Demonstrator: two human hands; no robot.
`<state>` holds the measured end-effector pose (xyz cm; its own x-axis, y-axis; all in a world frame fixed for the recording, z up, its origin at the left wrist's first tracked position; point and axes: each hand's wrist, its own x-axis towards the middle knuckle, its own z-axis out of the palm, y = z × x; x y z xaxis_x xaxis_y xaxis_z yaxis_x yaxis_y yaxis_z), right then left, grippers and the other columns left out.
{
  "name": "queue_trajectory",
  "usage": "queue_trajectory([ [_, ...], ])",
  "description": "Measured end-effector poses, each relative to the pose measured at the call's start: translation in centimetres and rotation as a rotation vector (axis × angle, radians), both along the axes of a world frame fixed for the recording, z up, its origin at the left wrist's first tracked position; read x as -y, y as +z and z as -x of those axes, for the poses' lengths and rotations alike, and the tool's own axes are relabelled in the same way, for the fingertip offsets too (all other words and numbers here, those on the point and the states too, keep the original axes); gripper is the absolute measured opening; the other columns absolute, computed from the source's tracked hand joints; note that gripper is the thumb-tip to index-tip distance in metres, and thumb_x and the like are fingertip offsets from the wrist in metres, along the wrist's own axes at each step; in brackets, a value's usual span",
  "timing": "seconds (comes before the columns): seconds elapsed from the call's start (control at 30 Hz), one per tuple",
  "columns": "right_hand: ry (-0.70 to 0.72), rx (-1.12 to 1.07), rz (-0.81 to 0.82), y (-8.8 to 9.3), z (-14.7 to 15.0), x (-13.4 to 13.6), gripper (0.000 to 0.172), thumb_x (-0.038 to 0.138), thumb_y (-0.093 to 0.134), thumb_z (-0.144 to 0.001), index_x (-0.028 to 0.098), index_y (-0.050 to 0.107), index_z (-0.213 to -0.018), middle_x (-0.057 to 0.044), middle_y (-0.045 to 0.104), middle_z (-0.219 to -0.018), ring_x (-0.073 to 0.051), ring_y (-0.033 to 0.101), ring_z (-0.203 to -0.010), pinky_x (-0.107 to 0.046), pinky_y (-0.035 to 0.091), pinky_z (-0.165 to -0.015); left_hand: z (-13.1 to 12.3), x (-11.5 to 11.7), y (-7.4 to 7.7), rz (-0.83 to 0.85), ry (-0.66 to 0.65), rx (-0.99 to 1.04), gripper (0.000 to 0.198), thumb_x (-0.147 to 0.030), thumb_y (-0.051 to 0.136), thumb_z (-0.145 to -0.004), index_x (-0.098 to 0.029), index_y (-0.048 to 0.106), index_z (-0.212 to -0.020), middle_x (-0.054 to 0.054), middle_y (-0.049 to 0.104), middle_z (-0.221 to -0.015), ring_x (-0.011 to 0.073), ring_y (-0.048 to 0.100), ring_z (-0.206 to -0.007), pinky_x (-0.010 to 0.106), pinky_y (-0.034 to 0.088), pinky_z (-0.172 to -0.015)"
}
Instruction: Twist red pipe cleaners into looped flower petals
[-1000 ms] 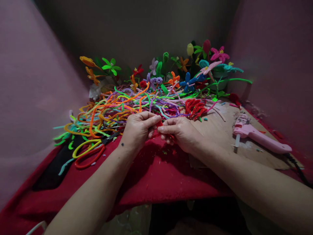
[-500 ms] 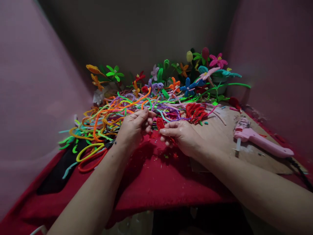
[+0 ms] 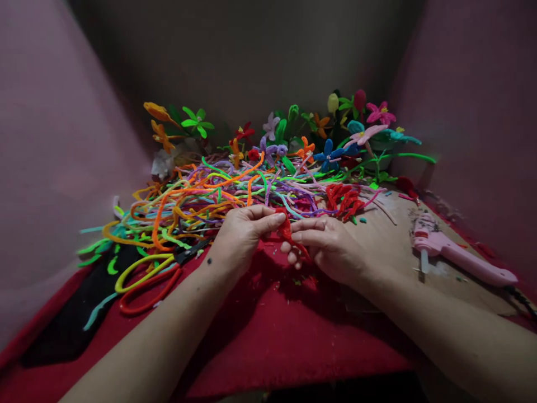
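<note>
My left hand (image 3: 243, 238) and my right hand (image 3: 331, 246) meet over the red cloth (image 3: 268, 330), both pinching a small red pipe cleaner piece (image 3: 287, 229) between thumbs and fingers. The piece is bent and partly hidden by my right fingers. Just beyond my hands lies a big tangle of coloured pipe cleaners (image 3: 201, 193). A bundle of folded red pipe cleaners (image 3: 344, 198) lies to the right of it.
Finished pipe cleaner flowers (image 3: 319, 131) stand along the back wall. Scissors with yellow and red loops (image 3: 155, 268) lie at the left. A pink glue gun (image 3: 457, 254) rests on a wooden board (image 3: 390, 240) at the right. Pink walls close in on both sides.
My left hand had drawn away from the red piece half a second ago and has come back to pinch it. The view has tilted slightly downward.
</note>
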<state>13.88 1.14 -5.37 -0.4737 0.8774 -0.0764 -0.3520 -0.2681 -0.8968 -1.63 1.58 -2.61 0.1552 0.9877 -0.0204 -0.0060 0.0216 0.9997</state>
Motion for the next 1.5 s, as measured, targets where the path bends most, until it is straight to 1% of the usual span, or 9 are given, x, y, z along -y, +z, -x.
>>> queue_trajectory([
  [0.2, -0.075, 0.096, -0.028, -0.8, 0.3, 0.1, 0.019, 0.033, 0.066, -0.072, 0.015, 0.059, -0.073, -0.001, 0.064, -0.059, -0.009, 0.054, -0.040, -0.018, 0.041, -0.035, 1.0, 0.4, -0.5, 0.068, -0.017, -0.004, 0.021, -0.034, 0.066, -0.070, -0.014, 0.061, -0.068, -0.001, 0.058, -0.057, 0.0082, 0.049, -0.050, 0.022, 0.038, -0.052],
  [0.37, -0.109, 0.035, -0.016, -1.1, 0.3, -0.4, 0.020, 0.032, 0.067, -0.071, 0.015, 0.059, -0.077, -0.001, 0.065, -0.061, -0.009, 0.057, -0.044, -0.019, 0.045, -0.040, 0.7, 0.8, -0.9, 0.131, -0.080, 0.059, 0.018, -0.027, 0.068, -0.069, -0.014, 0.059, -0.078, 0.001, 0.062, -0.069, 0.0107, 0.056, -0.058, 0.023, 0.042, -0.056],
  [0.53, -0.103, -0.059, -0.057, -1.0, 0.2, -0.6, 0.023, 0.028, 0.069, -0.069, 0.017, 0.052, -0.080, 0.000, 0.064, -0.058, -0.011, 0.057, -0.042, -0.021, 0.045, -0.041, -0.7, 1.2, -1.2, 0.082, -0.152, 0.157, 0.017, -0.029, 0.065, -0.071, -0.016, 0.055, -0.078, -0.001, 0.061, -0.062, 0.0138, 0.060, -0.055, 0.025, 0.044, -0.054],
  [0.73, -0.091, -0.096, -0.022, -0.3, -0.1, -0.4, 0.024, 0.026, 0.070, -0.067, 0.016, 0.053, -0.080, 0.000, 0.064, -0.057, -0.010, 0.056, -0.043, -0.019, 0.043, -0.039, -0.5, 1.4, -0.6, -0.001, -0.126, 0.013, 0.017, -0.026, 0.065, -0.068, -0.013, 0.060, -0.077, 0.004, 0.063, -0.069, 0.0104, 0.055, -0.055, 0.020, 0.038, -0.047],
  [0.83, -0.113, -0.112, -0.050, 0.0, -0.1, -0.4, 0.025, 0.026, 0.072, -0.064, 0.016, 0.055, -0.080, 0.000, 0.064, -0.059, -0.010, 0.056, -0.046, -0.019, 0.042, -0.041, -0.5, 1.6, 0.4, -0.043, -0.048, -0.145, 0.012, -0.023, 0.063, -0.066, -0.012, 0.062, -0.070, -0.001, 0.057, -0.055, 0.0070, 0.046, -0.044, 0.018, 0.031, -0.042],
  [0.97, -0.237, -0.051, -0.186, 0.2, 0.0, -0.7, 0.020, 0.026, 0.073, -0.062, 0.014, 0.061, -0.071, 0.001, 0.061, -0.054, -0.008, 0.051, -0.043, -0.020, 0.038, -0.041, -1.0, 1.5, 1.6, -0.072, 0.016, -0.293, 0.009, -0.021, 0.062, -0.063, -0.013, 0.064, -0.066, -0.005, 0.047, -0.042, 0.0051, 0.036, -0.038, 0.018, 0.025, -0.040],
  [1.23, -0.301, 0.013, -0.191, -0.3, 0.3, -0.7, 0.015, 0.025, 0.073, -0.061, 0.014, 0.063, -0.065, 0.002, 0.058, -0.051, -0.007, 0.047, -0.042, -0.021, 0.034, -0.042, -0.7, 0.7, 0.9, -0.006, 0.002, -0.219, 0.007, -0.019, 0.065, -0.061, -0.013, 0.063, -0.063, -0.006, 0.046, -0.042, 0.0037, 0.032, -0.037, 0.018, 0.021, -0.038],
  [1.33, -0.288, 0.029, -0.176, -0.5, 0.4, -0.6, 0.015, 0.025, 0.073, -0.060, 0.015, 0.063, -0.065, 0.002, 0.058, -0.051, -0.007, 0.047, -0.042, -0.021, 0.034, -0.041, -0.6, 0.7, 0.5, 0.019, 0.028, -0.110, 0.013, -0.015, 0.070, -0.055, -0.014, 0.059, -0.062, -0.005, 0.052, -0.048, 0.0037, 0.038, -0.039, 0.017, 0.027, -0.040],
  [1.5, -0.242, 0.035, -0.167, -0.7, 0.4, -0.6, 0.014, 0.024, 0.073, -0.061, 0.015, 0.063, -0.064, 0.002, 0.057, -0.050, -0.007, 0.045, -0.040, -0.021, 0.034, -0.040, -0.5, 0.9, 0.1, 0.084, 0.010, 0.049, 0.030, -0.014, 0.074, -0.051, -0.014, 0.060, -0.077, 0.000, 0.064, -0.064, 0.0105, 0.057, -0.055, 0.021, 0.042, -0.054],
])
